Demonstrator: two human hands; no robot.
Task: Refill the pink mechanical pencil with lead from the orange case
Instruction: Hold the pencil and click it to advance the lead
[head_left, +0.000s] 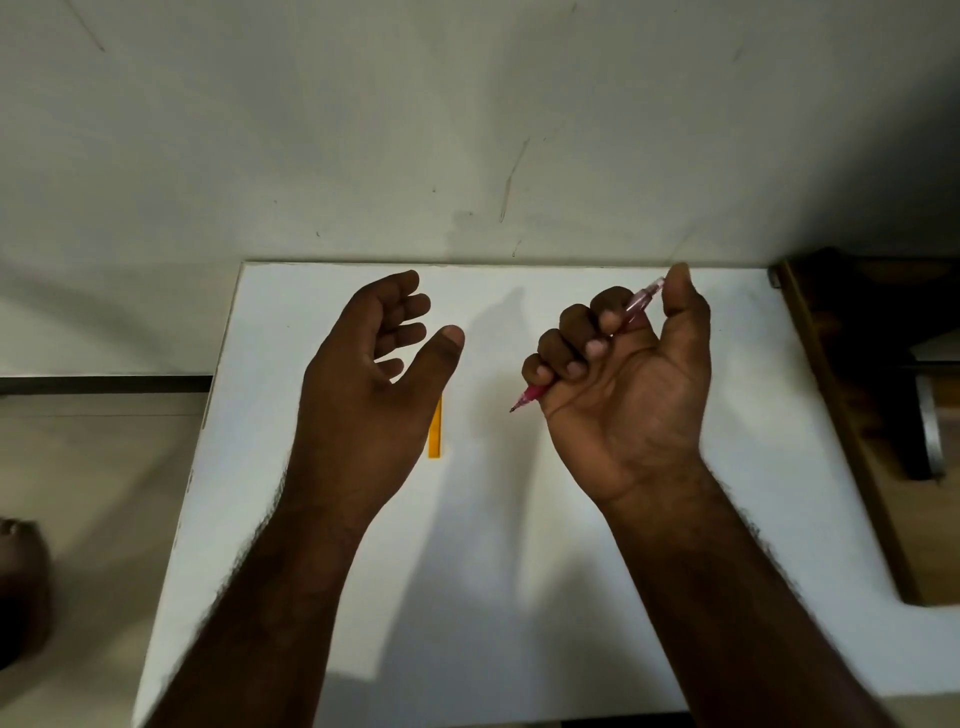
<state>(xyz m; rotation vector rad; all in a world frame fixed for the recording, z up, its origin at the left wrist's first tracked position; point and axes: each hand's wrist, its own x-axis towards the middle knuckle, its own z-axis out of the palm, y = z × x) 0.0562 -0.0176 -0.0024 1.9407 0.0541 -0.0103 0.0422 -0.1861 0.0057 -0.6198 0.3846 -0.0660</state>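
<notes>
My right hand (623, 374) grips the pink mechanical pencil (640, 301) in a fist above the white table (519, 571). The pencil's tip points down-left below my little finger, and its clear top end pokes out beside my thumb. My left hand (374, 374) hovers over the table with loosely curled fingers and holds nothing. The orange lead case (435, 434) lies flat on the table, partly hidden under my left hand's thumb side.
The table's far edge meets a pale wall (467, 130). A dark wooden piece of furniture (857, 415) stands close to the table's right edge. Beige floor (93, 467) shows on the left, with part of a foot at the lower left.
</notes>
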